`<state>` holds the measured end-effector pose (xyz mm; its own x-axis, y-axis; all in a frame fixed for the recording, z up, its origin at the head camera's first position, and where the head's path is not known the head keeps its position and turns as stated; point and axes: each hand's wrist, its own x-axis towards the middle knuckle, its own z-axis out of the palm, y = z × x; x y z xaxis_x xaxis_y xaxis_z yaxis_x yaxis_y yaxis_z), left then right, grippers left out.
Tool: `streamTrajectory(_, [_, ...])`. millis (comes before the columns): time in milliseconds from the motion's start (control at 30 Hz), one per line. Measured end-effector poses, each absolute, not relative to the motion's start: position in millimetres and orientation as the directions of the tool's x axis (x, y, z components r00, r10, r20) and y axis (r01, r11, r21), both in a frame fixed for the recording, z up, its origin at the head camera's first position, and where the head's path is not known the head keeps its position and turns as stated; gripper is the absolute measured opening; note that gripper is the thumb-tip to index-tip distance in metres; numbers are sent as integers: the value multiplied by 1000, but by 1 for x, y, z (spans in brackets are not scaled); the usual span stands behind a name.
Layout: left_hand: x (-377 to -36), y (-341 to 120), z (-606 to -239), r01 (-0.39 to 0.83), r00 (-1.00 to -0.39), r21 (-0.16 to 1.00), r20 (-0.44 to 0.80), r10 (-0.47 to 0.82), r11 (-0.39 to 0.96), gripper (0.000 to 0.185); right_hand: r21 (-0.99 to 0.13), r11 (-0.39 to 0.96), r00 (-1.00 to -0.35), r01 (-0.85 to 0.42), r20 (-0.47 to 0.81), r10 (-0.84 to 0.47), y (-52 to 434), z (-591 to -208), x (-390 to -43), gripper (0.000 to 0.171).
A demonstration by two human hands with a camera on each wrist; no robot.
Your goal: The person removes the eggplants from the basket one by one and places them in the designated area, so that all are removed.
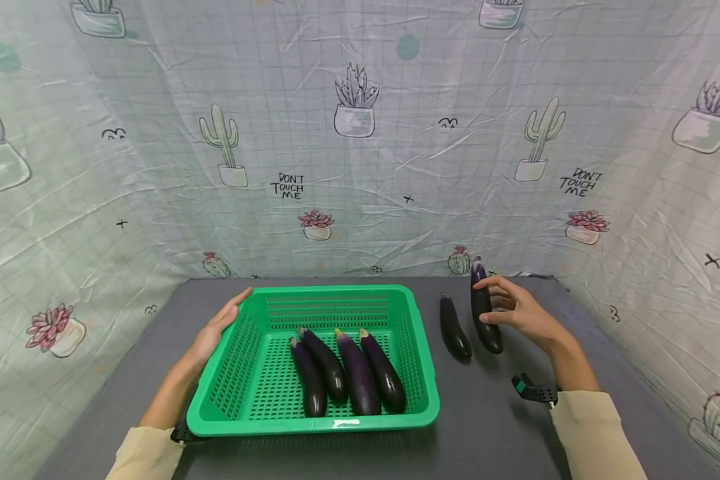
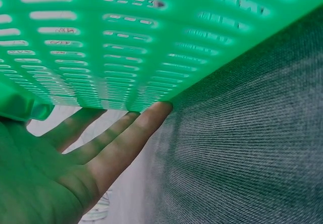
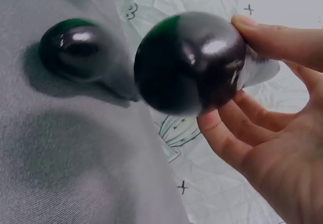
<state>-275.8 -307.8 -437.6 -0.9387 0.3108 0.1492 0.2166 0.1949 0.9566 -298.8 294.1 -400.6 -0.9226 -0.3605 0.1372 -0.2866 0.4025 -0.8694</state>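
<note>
Your right hand [image 1: 519, 313] holds an eggplant [image 1: 484, 308], its fingers [image 3: 237, 138] curled under it and the thumb pressed on top, so the fingers are clamped on it; the eggplant stands tilted, its stem end up toward the backdrop and its round end low, just over the desk [image 1: 492, 413]. The right wrist view shows that round end [image 3: 189, 62] end-on, glossy and dark, gripped between thumb and fingers. Just beside it, to its left, a second eggplant [image 1: 455, 329] lies on the desk, apart from the held one. Your left hand [image 1: 216, 328] rests against the left outer wall of the green basket [image 1: 240, 373], fingers straight and together, flat along the plastic; the left wrist view shows the fingers [image 2: 128, 133] lying under the slotted side where it meets the desk. Inside the basket four eggplants [image 1: 348, 372] lie side by side, stems pointing away from you. A cloth backdrop [image 1: 360, 133] printed with cacti hangs behind and to both sides.
</note>
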Motion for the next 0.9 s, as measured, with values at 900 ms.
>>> streamTrajectory(900, [-275,-307,-437,230,-935,955,163,315,188,60,-872,419,-945,-252,129,-300,303,-426,-307,47])
